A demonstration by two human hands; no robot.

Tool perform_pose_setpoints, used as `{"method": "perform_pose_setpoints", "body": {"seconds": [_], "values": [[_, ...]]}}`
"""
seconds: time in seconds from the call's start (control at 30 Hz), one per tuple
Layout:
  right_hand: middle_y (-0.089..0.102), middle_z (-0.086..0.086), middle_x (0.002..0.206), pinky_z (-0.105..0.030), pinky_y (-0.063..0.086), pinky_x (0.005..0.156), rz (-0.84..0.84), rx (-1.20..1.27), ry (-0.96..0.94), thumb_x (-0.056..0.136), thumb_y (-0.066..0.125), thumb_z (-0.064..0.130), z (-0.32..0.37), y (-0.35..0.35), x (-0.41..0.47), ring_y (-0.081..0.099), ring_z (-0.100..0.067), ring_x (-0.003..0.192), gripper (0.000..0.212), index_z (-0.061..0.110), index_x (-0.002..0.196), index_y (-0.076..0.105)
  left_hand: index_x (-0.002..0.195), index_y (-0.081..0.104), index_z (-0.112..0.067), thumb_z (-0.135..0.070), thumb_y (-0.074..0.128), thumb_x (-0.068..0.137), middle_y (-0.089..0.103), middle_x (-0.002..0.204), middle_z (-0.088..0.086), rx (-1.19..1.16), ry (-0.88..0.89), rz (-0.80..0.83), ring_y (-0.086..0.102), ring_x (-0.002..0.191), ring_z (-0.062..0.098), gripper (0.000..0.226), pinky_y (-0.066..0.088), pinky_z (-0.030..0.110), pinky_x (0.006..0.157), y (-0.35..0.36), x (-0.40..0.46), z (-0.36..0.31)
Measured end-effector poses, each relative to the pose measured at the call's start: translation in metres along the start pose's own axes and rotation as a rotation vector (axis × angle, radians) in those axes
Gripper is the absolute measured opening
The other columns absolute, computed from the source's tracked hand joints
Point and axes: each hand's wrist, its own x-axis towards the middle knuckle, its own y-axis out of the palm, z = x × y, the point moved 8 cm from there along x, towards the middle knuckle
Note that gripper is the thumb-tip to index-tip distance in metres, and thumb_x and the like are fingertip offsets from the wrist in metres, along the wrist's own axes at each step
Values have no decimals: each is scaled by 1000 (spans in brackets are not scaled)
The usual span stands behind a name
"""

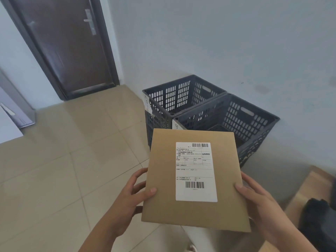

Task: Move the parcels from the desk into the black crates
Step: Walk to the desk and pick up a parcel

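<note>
A flat brown cardboard parcel (pixel 163 179) with a white shipping label is held up in front of me. My left hand (pixel 131 199) grips its left edge and my right hand (pixel 258 199) grips its right edge. Beyond it, two black slotted crates stand side by side on the floor against the wall: the far crate (pixel 174 95) and the near crate (pixel 241 113). Each crate carries a small white paper tag on its front corner. The parcel hides the near crate's front wall. I cannot make out any parcel inside the crates.
A dark brown door (pixel 67 46) is at the back left. Beige floor tiles (pixel 72 160) stretch to the left. A wooden desk corner (pixel 309 190) with a black object (pixel 320 220) on it sits at lower right. A white wall (pixel 236 42) backs the crates.
</note>
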Motion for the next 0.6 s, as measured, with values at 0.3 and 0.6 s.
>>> {"method": "perform_pose_setpoints", "body": {"seconds": [0.3,0.6], "values": [[74,10,126,-50,53,94,73,-40,-67,76,72,52,65,50,139,72,-21,113,54,55,130,65,141,56,-45,-38,90,70,70,135,2,63,57,-76,70,119,29,79,62,45,85,-44,106,-86],[74,9,128,-53,53,97,151,-56,-104,83,70,49,123,89,263,73,-17,112,51,53,134,62,137,59,-47,-38,89,67,70,134,0,87,116,-134,70,118,27,78,62,40,79,-71,206,-158]]}}
